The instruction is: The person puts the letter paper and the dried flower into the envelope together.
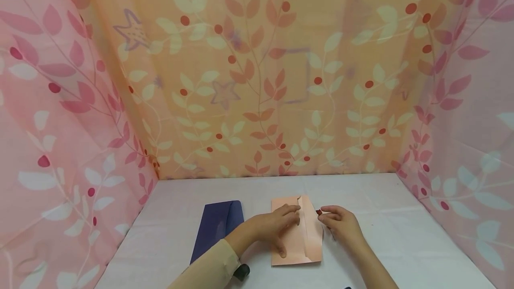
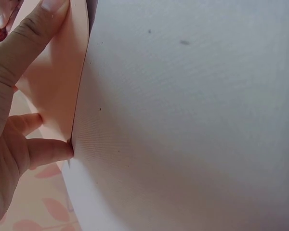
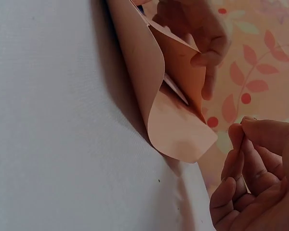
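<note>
A peach envelope lies on the white table, its flap turned out to the right. My left hand rests spread over its body, fingers toward the upper part and thumb low. In the right wrist view, the envelope's mouth gapes open, with fingers of the left hand at its edge. Just right of the flap, my right hand pinches a small dark red piece between thumb and fingertips. That red piece looks bumpy in the left wrist view; its kind cannot be told.
A dark blue envelope lies to the left, partly behind the left forearm. Beside the left sleeve sits a black rounded object. Patterned curtains enclose the white table at the back and both sides.
</note>
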{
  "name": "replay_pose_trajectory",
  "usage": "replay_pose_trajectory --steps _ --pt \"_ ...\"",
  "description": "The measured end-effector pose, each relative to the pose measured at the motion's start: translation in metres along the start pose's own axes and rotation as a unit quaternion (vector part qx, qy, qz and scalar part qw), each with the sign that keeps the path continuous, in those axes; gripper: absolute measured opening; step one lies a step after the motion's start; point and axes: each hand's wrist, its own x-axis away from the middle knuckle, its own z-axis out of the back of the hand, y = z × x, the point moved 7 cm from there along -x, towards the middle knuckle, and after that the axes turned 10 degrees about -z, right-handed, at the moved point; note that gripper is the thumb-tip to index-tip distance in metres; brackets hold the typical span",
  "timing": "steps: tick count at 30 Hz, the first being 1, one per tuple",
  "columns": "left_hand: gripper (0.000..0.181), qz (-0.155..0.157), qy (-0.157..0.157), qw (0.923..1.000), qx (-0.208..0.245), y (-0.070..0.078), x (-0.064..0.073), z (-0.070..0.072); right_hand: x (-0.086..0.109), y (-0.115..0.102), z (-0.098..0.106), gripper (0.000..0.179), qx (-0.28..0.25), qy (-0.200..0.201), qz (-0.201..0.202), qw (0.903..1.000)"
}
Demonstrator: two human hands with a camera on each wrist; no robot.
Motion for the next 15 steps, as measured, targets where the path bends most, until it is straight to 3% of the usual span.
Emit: replay_pose_trajectory --steps 15 --pt "0.093 -0.012 0.007 0.9999 -0.003 -0.001 0.001 -0.001 -0.006 -0.001 -0.022 0.047 -0.054 -0.032 -0.026 0.9977"
